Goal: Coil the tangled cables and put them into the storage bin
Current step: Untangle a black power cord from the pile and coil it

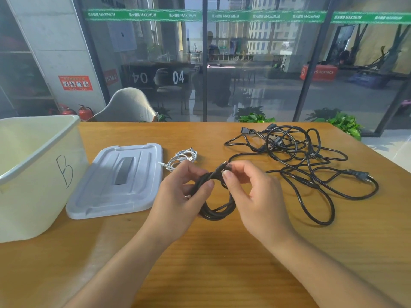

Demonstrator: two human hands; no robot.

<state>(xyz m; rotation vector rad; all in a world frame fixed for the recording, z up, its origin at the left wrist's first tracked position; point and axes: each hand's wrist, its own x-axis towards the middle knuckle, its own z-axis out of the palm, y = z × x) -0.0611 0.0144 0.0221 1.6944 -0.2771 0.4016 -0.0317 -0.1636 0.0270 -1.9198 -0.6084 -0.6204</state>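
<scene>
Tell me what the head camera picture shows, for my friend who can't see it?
Two hands hold a small black cable coil above a wooden table: the left hand grips the loops, the right hand pinches its end. A tangled black cable pile lies right; a coiled white cable, grey lid and cream bin marked B sit left.

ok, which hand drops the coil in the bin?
Left, probably. Left hand grips the black coil and sits nearer the bin; right hand only pinches the plug end.

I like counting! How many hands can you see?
2: the left hand grips the black cable coil; the right hand pinches its end.
</scene>
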